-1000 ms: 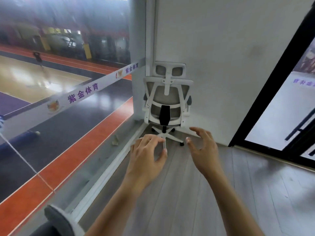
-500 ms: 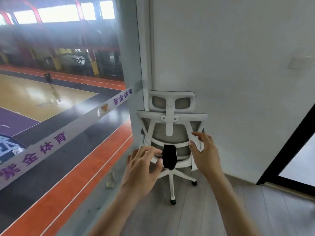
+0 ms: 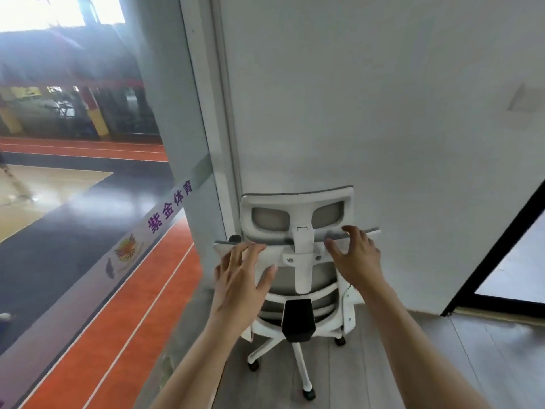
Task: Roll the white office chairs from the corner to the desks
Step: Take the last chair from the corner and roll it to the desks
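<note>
A white office chair (image 3: pixel 298 267) stands in the corner of the room with its back to the camera, close to the plain white wall (image 3: pixel 368 98) behind it. Its wheels rest on a pale grey plank floor (image 3: pixel 442 364). To the left of the chair a white window frame (image 3: pixel 206 113) rises, and through the glass a sports hall floor with orange lanes (image 3: pixel 118 320) lies below. To the right of the chair there is a black door frame (image 3: pixel 486 261). The left hand (image 3: pixel 240 283) is spread wide at the left top edge of the chair's back, and the right hand (image 3: pixel 355 258) is also wide at the right top edge, its fingertips (image 3: pixel 349 230) over the rim; neither hand is closed on it.
</note>
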Demonstrator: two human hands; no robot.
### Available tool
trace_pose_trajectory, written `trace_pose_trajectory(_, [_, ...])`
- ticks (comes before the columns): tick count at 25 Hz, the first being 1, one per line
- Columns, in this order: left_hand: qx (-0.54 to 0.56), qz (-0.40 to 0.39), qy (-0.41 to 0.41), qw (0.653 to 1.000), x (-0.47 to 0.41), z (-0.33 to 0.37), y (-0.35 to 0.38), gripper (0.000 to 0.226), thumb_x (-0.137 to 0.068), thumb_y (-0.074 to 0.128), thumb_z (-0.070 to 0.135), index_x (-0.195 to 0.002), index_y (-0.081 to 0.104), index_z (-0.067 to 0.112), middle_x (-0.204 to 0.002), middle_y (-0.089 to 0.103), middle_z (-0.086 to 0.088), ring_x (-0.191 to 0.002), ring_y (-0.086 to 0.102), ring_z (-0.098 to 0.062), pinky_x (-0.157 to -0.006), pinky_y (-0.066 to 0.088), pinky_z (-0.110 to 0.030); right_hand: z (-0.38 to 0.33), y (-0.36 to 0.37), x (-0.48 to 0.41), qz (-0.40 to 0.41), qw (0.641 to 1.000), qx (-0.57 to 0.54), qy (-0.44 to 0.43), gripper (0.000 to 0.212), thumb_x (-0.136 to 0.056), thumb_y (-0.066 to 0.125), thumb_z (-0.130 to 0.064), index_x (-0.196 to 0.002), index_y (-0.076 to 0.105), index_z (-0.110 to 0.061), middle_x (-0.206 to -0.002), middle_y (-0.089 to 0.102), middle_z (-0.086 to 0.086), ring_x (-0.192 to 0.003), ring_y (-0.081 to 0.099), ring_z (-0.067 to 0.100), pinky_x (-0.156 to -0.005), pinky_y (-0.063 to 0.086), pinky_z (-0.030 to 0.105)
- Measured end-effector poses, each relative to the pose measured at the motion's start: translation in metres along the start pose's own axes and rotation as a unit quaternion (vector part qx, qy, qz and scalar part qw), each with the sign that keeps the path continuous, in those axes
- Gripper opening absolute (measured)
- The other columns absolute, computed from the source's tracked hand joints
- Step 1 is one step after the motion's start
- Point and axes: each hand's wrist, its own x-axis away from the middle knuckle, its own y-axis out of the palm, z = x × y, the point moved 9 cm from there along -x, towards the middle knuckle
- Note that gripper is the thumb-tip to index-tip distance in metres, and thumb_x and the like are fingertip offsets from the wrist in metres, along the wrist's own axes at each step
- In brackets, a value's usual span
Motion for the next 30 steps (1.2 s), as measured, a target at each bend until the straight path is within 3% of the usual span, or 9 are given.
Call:
trace_pose_trajectory(5, [-0.031,-0.084,0.012,0.996,-0.061,-0.091,0.058,0.055,-0.096,0.039,0.062,-0.143,0.045,0.033,-0.151,0.04,0.002,-0.147,0.026,-0.028,-0.12,0.021,-0.046,0.015,0.043,-0.02,0.019,0.994,0.109,0.007,0.084,-0.081,0.033,-0.086,-0.139,0.049,-0.027,-0.152,0.046,-0.003,-0.147,0.033,0.017,-0.124,0.013,0.046])
trace_pose_trajectory(8, [-0.014,-0.103,0.074,0.992,-0.059,-0.111,0.085,0.05,-0.094,0.041,0.061,-0.133,0.054,0.032,-0.136,0.052,0.002,-0.139,0.039,-0.032,-0.115,0.03,-0.053,0.024,0.042,-0.009,0.031,0.989,0.144,-0.012,0.089,-0.08,0.031,-0.092,-0.139,0.051,-0.028,-0.15,0.049,-0.006,-0.148,0.033,0.012,-0.127,0.007,0.047])
trace_pose_trajectory(11, [0.035,-0.05,0.095,0.994,-0.057,-0.11,0.086,0.035,-0.095,0.056,0.049,-0.123,0.061,0.028,-0.122,0.059,0.003,-0.129,0.047,-0.03,-0.108,0.037,-0.057,0.023,0.033,0.008,0.083,0.985,0.153,-0.017,0.075,-0.085,0.033,-0.087,-0.122,0.059,-0.028,-0.128,0.061,-0.009,-0.132,0.048,0.016,-0.123,0.023,0.047])
trace_pose_trajectory(14, [0.051,-0.025,0.157,0.986,-0.056,-0.104,0.087,0.033,-0.097,0.054,0.044,-0.122,0.064,0.024,-0.122,0.061,0.001,-0.128,0.048,-0.03,-0.108,0.035,-0.06,0.025,0.022,0.027,0.132,0.983,0.129,-0.011,0.053,-0.092,0.038,-0.076,-0.104,0.06,-0.029,-0.104,0.06,-0.013,-0.11,0.052,0.019,-0.103,0.043,0.043])
trace_pose_trajectory(16, [0.065,-0.036,0.195,0.978,-0.057,-0.099,0.092,0.032,-0.098,0.053,0.042,-0.124,0.061,0.027,-0.123,0.061,0.002,-0.128,0.048,-0.029,-0.11,0.036,-0.059,0.033,0.01,0.044,0.169,0.98,0.109,0.004,0.049,-0.092,0.043,-0.073,-0.097,0.061,-0.028,-0.098,0.06,-0.012,-0.102,0.051,0.018,-0.094,0.046,0.04])
trace_pose_trajectory(22, [0.117,-0.135,0.268,0.947,-0.051,-0.032,0.125,0.034,-0.091,0.059,0.041,-0.124,0.054,0.035,-0.125,0.056,0.007,-0.13,0.041,-0.021,-0.113,0.032,-0.041,0.075,-0.037,0.129,0.281,0.949,0.124,0.071,0.041,-0.085,0.057,-0.065,-0.093,0.063,-0.025,-0.098,0.062,-0.01,-0.102,0.048,0.021,-0.094,0.042,0.039])
trace_pose_trajectory(26, [0.138,-0.216,0.334,0.907,-0.029,0.037,0.159,0.032,-0.097,0.042,0.049,-0.126,0.048,0.038,-0.126,0.05,0.011,-0.132,0.038,-0.019,-0.117,0.029,-0.048,0.106,-0.079,0.197,0.347,0.912,0.166,0.14,0.042,-0.084,0.057,-0.062,-0.09,0.063,-0.021,-0.094,0.063,-0.005,-0.099,0.051,0.028,-0.091,0.041,0.043])
trace_pose_trajectory(30, [0.178,-0.275,0.402,0.855,0.0,0.125,0.188,0.031,-0.096,0.043,0.05,-0.124,0.05,0.038,-0.122,0.047,0.014,-0.126,0.041,-0.014,-0.122,0.013,-0.041,0.146,-0.122,0.271,0.394,0.867,0.202,0.228,0.042,-0.085,0.053,-0.061,-0.088,0.062,-0.02,-0.092,0.063,-0.002,-0.097,0.052,0.03,-0.09,0.038,0.042])
